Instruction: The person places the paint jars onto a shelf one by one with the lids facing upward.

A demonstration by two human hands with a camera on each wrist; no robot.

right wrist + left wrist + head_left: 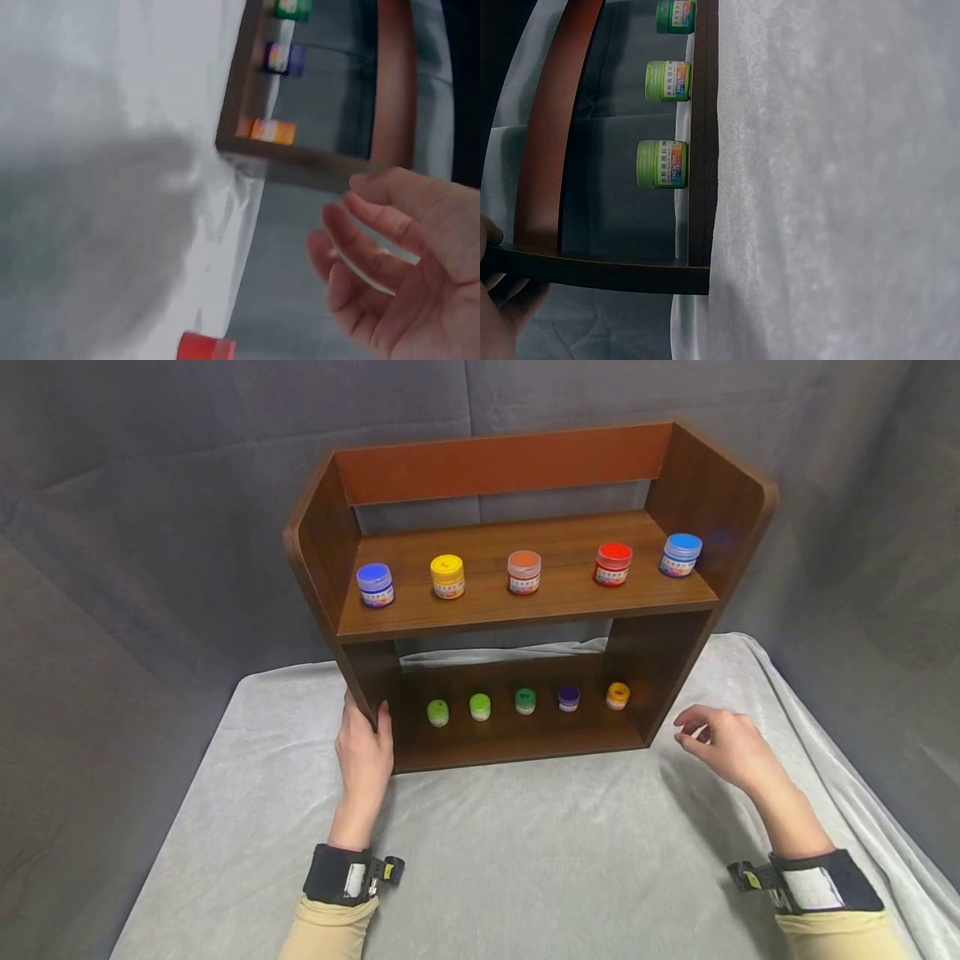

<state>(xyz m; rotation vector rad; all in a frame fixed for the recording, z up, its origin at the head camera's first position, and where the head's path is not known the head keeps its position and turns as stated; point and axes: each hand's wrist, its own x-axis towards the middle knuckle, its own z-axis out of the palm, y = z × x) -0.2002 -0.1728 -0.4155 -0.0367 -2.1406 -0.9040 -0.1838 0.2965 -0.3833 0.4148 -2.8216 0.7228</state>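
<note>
A dark brown two-tier wooden shelf [525, 620] stands on the cloth-covered table, paint jars on both tiers. My left hand [365, 747] grips the lower part of its left side panel, thumb on the front edge and fingers behind. To the right of the shelf is my right hand [723, 747], its fingers loosely bent and holding nothing; in the head view a small gap parts it from the right panel. On the upper tier are violet-blue [375, 585], yellow [447, 577], orange-brown [524, 572], red [613, 564] and blue [681, 555] jars.
Below sit two light green jars [438, 713] [662, 163], a dark green jar [525, 701], a purple jar [568, 699] and an orange-yellow jar [618, 696]. A red object [204, 347] shows at the right wrist view's lower edge. Grey curtains [187, 527] surround the pale cloth [525, 860].
</note>
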